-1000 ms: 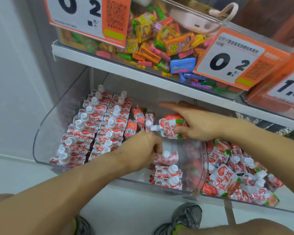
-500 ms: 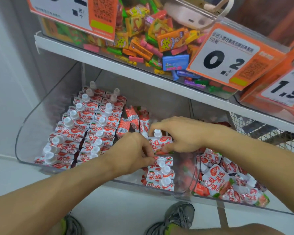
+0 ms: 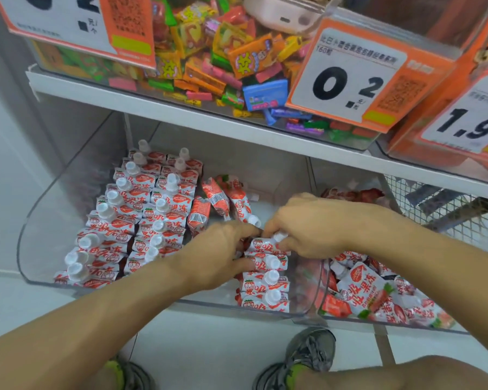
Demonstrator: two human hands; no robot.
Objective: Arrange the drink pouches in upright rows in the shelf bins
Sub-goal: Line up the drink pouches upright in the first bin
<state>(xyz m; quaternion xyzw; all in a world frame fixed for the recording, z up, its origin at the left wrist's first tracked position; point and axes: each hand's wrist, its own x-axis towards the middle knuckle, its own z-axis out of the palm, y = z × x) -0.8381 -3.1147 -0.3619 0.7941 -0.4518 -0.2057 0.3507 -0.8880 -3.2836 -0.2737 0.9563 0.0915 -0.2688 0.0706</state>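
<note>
A clear plastic bin [image 3: 37,209] on the lower shelf holds red-and-white drink pouches with white caps. Two upright rows [image 3: 130,220] fill its left side. A short third row [image 3: 265,288] stands at the front right. Both hands meet over the back end of that row. My right hand [image 3: 313,223] pinches the rearmost pouch [image 3: 261,244] near its cap. My left hand [image 3: 217,254] has curled fingers on the same pouch's left side. A few pouches [image 3: 223,198] lean loosely behind the hands.
To the right, a second clear bin [image 3: 392,325] holds a jumbled heap of the same pouches [image 3: 366,291]. Above, a shelf edge [image 3: 209,119] carries a candy bin [image 3: 223,60] and orange price tags [image 3: 347,77]. A wire basket [image 3: 445,209] sits far right.
My right hand brought a pouch from mid-air down to the back of the third row, turning it cap-up. My left hand shifted right to meet it. The camera moved closer.
</note>
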